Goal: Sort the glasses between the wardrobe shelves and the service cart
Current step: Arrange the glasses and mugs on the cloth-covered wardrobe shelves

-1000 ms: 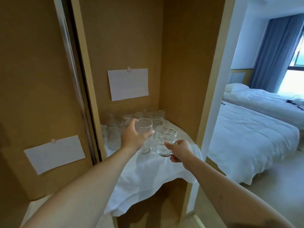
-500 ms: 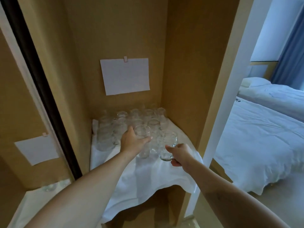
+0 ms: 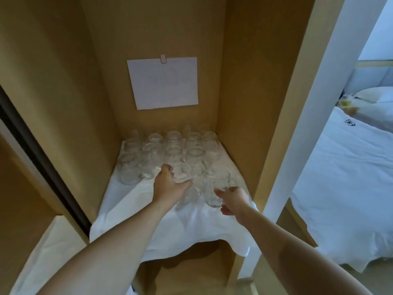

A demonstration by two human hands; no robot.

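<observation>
Clear glass is filling the head view: a cluster of upturned glasses [image 3: 170, 154] is standing at the back of a wardrobe shelf [image 3: 217, 248] draped in a white cloth [image 3: 136, 207]. The left hand [image 3: 170, 185] is gripping a plain tumbler [image 3: 182, 177] from the side, fingers curled round it, right in front of the cluster. The right hand [image 3: 232, 200] is pinching a patterned glass [image 3: 217, 188] low on its near side, beside the tumbler and over the cloth. A sheet of paper [image 3: 163, 83] is hanging clipped on the wardrobe's back panel [image 3: 161, 28]. A bed with white linen [image 3: 348, 188] is lying beyond the white door frame [image 3: 314, 116] to the right.
</observation>
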